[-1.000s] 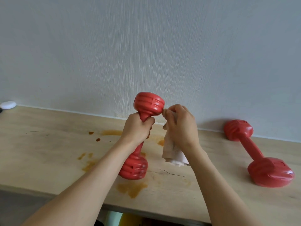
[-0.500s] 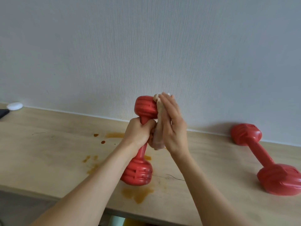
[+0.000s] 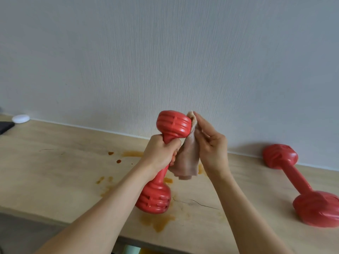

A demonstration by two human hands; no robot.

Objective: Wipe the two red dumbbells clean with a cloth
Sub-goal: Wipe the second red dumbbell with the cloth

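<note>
Second dumbbell (image 3: 302, 186) near end cropped right.

I see the right hand (image 3: 211, 145) has gone from bunching the cloth (image 3: 187, 158) to flattening it against the dumbbell (image 3: 165, 162) head (fingers straighter) — cloth hanging lower.

Glossy plastic dumbbell (image 3: 173, 126), matt wooden table (image 3: 55, 171)
</note>
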